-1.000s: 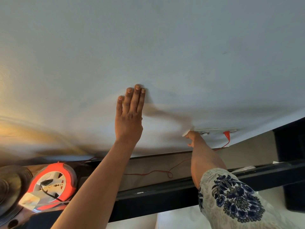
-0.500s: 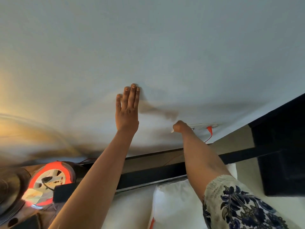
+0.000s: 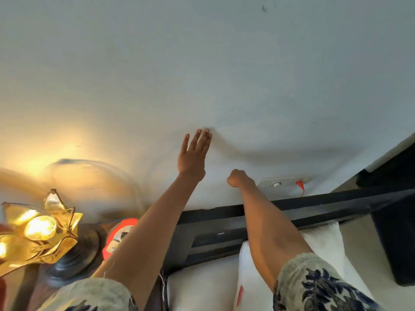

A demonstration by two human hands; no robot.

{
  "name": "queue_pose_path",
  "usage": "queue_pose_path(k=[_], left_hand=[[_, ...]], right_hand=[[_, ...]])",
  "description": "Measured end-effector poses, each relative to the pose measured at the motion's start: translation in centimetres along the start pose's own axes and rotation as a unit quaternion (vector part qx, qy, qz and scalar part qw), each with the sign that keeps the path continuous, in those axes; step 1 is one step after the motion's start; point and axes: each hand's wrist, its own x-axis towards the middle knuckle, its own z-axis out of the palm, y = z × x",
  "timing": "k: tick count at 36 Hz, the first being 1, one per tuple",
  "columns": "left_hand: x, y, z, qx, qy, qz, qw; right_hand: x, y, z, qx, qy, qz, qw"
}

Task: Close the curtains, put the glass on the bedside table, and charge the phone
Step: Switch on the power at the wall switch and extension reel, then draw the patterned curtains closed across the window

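Facing a pale wall, I have my left hand (image 3: 193, 157) pressed flat on it, fingers straight and slightly apart, holding nothing. Lower and to the right, my right hand (image 3: 237, 178) is curled into a fist, just left of a white wall socket plate (image 3: 283, 181). What the fist holds is hidden now; earlier a small white plug showed at its fingertips. An orange-red plug (image 3: 300, 184) with a thin cable sits in the plate's right end. No phone, glass or curtains are in view.
A black headboard (image 3: 224, 217) runs below the socket, with white pillows (image 3: 323, 237) under my right arm. At the lower left are a lit golden lamp (image 3: 42, 230) and an orange cable reel (image 3: 116, 235). Dark furniture (image 3: 395, 232) stands at the right.
My right hand has drawn left, away from the socket plate, and closed into a fist. My view has pulled back, bringing the lamp and pillows in. The left hand stays on the wall.
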Motion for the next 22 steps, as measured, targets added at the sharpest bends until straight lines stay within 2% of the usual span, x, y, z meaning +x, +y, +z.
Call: queue_pose_path(k=[7, 15, 22], left_hand=[[-5.7, -7.0, -1.9, 0.014, 0.030, -0.039, 0.999], [-13.3, -14.3, -1.9, 0.030, 0.004, -0.133, 0.991], [-18.6, -18.7, -1.5, 0.030, -0.012, -0.158, 0.987]], right_hand=[[-4.3, -6.0, 1.5, -0.019, 0.031, -0.065, 0.997], [-9.0, -12.2, 3.7, -0.033, 0.106, -0.147, 0.983], [-12.7, -15.5, 6.5, -0.007, 0.126, -0.193, 0.973]])
